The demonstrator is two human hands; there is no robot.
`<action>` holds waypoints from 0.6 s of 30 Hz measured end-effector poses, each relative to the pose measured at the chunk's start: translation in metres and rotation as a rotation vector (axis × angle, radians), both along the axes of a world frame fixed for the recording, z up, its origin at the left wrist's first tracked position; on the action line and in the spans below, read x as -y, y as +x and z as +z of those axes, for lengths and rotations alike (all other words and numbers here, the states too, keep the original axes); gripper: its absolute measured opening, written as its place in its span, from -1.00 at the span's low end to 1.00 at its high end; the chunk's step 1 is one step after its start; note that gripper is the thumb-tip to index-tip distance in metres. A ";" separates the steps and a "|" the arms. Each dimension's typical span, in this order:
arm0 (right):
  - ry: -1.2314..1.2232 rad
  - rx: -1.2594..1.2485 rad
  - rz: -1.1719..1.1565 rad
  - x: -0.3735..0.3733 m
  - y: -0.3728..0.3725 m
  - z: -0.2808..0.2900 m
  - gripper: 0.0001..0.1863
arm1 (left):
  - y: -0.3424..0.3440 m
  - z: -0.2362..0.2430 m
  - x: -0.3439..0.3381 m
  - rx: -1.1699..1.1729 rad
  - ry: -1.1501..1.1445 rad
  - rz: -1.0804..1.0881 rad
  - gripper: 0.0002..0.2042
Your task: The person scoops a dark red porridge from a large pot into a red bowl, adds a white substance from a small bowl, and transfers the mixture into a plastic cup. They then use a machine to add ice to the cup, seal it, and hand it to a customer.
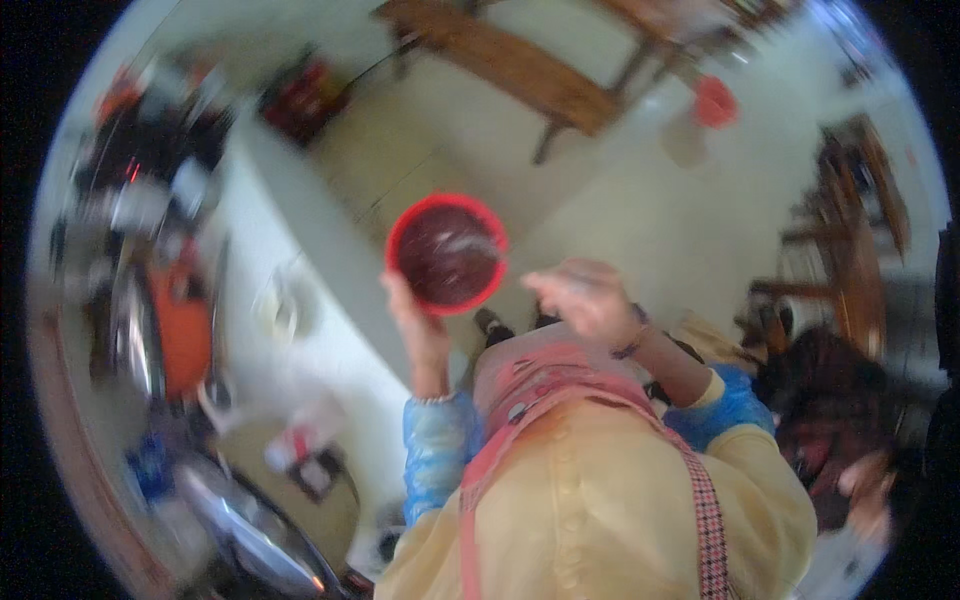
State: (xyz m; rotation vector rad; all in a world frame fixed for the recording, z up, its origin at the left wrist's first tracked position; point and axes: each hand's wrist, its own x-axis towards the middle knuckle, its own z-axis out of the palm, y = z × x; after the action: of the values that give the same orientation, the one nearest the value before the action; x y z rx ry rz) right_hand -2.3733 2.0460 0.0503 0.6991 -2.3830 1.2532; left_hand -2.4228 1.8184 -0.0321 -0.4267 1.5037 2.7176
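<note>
My left hand (416, 335), its forearm in a blue plastic sleeve cover, grips a red round bowl (448, 253) by its left lower rim. The inside of the bowl looks dark reddish-brown and shiny, with pale streaks; I cannot make out what it holds. My right hand (585, 298) is just right of the bowl, apart from it, smeared by motion, so its fingers are unclear. Below both hands is my pink apron (540, 372) over a pale yellow top.
A white counter (330, 345) runs along my left, with blurred clutter, an orange item (182, 325) and shiny metal objects. Wooden benches (500, 60) stand ahead, with a red item (714, 102) nearby. Wooden furniture (845, 250) and a person in dark clothing (820, 420) are at right.
</note>
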 end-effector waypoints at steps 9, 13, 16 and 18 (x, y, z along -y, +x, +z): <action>0.295 -0.132 -0.393 -0.044 0.077 -0.076 -0.61 | -0.021 -0.007 -0.093 -0.049 -0.138 -0.506 -0.22; 0.257 -0.042 -0.599 -0.005 0.085 -0.075 -0.59 | -0.037 0.009 -0.091 -0.074 -0.122 -0.740 -0.23; 0.240 -0.011 -0.720 0.014 0.124 -0.063 -0.58 | -0.008 0.026 -0.093 -0.105 -0.080 -0.898 -0.24; 0.247 0.048 -0.813 0.036 0.121 -0.059 -0.57 | -0.022 0.032 -0.090 -0.079 -0.090 -0.991 -0.23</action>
State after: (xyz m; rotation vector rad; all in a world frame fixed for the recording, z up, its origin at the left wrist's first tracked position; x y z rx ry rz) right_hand -2.2520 2.0105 -0.0085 -0.2566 -2.4628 0.6356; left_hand -2.4453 1.9082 -0.0003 0.3582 1.3292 1.8901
